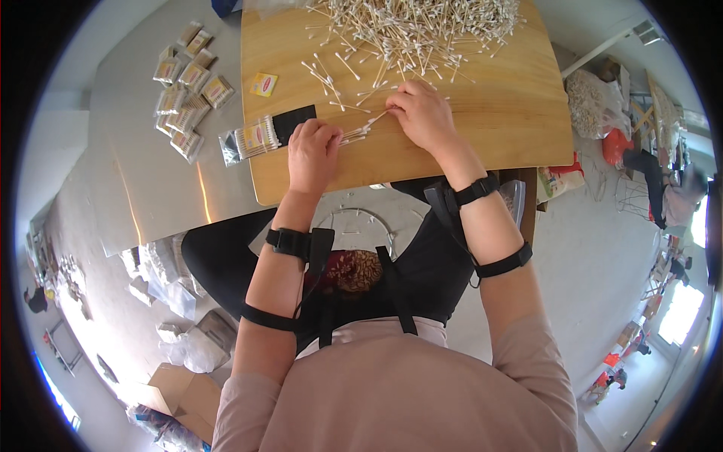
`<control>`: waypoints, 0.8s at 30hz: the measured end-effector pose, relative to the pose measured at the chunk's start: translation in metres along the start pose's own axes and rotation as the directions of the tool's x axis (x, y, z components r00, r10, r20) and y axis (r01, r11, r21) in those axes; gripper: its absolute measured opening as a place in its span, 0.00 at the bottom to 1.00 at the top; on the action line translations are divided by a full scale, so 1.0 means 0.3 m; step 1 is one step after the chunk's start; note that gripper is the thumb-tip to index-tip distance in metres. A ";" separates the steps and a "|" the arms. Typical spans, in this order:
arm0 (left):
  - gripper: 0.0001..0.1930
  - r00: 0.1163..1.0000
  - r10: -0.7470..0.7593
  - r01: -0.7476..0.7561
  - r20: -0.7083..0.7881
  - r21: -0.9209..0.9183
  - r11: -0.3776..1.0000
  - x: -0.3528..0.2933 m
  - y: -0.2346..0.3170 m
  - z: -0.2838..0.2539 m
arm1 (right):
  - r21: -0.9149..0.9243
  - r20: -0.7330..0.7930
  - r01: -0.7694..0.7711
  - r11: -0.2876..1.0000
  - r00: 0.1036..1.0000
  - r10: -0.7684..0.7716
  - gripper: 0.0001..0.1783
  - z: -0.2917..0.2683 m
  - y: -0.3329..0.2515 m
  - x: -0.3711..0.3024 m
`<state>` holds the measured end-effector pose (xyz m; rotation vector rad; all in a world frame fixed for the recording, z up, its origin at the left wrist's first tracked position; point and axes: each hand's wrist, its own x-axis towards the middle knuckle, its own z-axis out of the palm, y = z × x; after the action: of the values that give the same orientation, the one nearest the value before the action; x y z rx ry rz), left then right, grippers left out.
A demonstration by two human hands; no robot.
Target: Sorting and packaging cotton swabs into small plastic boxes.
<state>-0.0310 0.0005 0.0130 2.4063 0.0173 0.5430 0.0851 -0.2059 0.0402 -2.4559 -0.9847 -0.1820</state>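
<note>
My left hand (312,154) is closed around several cotton swabs (355,135), whose white tips stick out to the right of its fingers. Facing it, my right hand (425,117) pinches a single cotton swab (379,117) by one end, and the swab slants toward the bunch. Just left of my left hand lies a clear bag of cotton swabs (256,138) with a yellow label, partly over a black flat piece (292,122). Loose swabs (331,84) are scattered beyond both hands. A small yellow card (264,84) rests farther left.
A big heap of cotton swabs (429,30) covers the far part of the wooden board (497,120). Filled packs (181,98) are piled on the metal table (151,196) at left. Bagged swabs (586,102) stand at right. An open carton (184,392) sits on the floor.
</note>
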 end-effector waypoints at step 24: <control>0.05 0.996 -0.037 0.040 0.077 -0.037 0.999 0.101 -0.028 -0.007 | 0.206 0.016 -0.170 0.964 0.985 0.170 0.02 0.097 -0.142 0.020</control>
<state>-0.0030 0.0130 0.0206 2.3828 0.0202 0.4293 0.0590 -0.1617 0.0331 -2.3328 -0.7463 -0.0223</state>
